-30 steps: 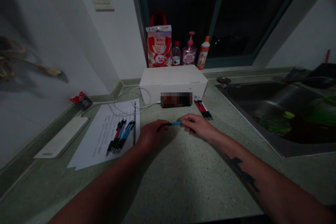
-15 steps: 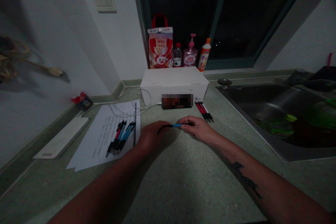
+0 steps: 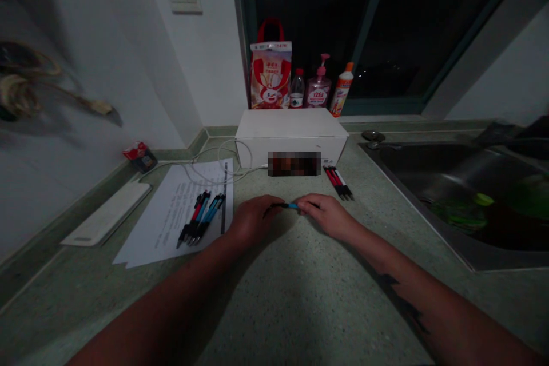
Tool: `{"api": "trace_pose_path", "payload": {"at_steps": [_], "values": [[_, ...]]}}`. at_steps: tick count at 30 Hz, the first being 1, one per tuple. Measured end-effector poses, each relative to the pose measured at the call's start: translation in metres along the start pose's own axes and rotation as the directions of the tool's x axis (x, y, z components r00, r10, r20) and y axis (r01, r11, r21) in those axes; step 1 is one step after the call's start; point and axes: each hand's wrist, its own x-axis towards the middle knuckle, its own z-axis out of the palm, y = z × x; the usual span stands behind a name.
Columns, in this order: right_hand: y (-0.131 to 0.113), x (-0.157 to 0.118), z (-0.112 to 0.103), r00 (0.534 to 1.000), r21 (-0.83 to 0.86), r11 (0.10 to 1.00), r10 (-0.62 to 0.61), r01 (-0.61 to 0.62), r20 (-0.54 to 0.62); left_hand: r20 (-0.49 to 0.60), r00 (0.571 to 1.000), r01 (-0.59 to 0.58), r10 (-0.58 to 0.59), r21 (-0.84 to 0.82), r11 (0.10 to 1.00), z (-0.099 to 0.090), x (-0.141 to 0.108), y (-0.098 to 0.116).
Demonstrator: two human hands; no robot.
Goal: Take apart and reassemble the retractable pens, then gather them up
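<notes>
Between my two hands a blue and black pen (image 3: 293, 206) is held level above the counter. The fingers of my left hand (image 3: 254, 218) are closed on its black end. My right hand (image 3: 326, 213) pinches the other end between thumb and fingers, hiding part of the blue barrel. To the left, several blue, red and black pens (image 3: 201, 218) lie in a bunch on printed sheets of paper (image 3: 158, 220). Beyond my right hand, a small row of red, white and black pens (image 3: 338, 182) rests on the counter.
A long white box (image 3: 291, 124) stands behind my hands, with a pixelated phone-like object (image 3: 294, 164) against its front and a white cable (image 3: 206, 178) running left. A white slab (image 3: 109, 214) lies at the left. The steel sink (image 3: 429, 200) is at the right.
My right thumb has shifted along the pen, so less of its blue part shows. The whole scene sits slightly further right in view; both hands still hold the pen.
</notes>
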Motion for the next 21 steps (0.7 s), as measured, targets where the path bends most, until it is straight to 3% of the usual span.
{"api": "trace_pose_path", "payload": {"at_steps": [3,9,13,21], "values": [[-0.003,-0.001,0.000,0.994,-0.051,0.995,-0.086,0.082,-0.068,0.005,1.000,-0.019,0.019,0.005,1.000,0.001,0.000,0.000],[-0.008,-0.003,0.003,0.993,-0.155,0.980,-0.117,0.121,0.033,0.001,0.999,-0.041,0.041,0.009,0.999,0.001,-0.001,0.002],[-0.011,-0.004,0.000,0.980,-0.283,0.946,-0.183,0.156,-0.072,-0.012,1.000,0.021,-0.021,0.006,1.000,-0.001,-0.001,0.003],[-0.005,-0.002,-0.012,0.944,-0.380,0.920,-0.202,0.091,-0.262,-0.123,0.985,0.118,-0.123,-0.046,0.992,-0.005,0.001,0.002]]}}
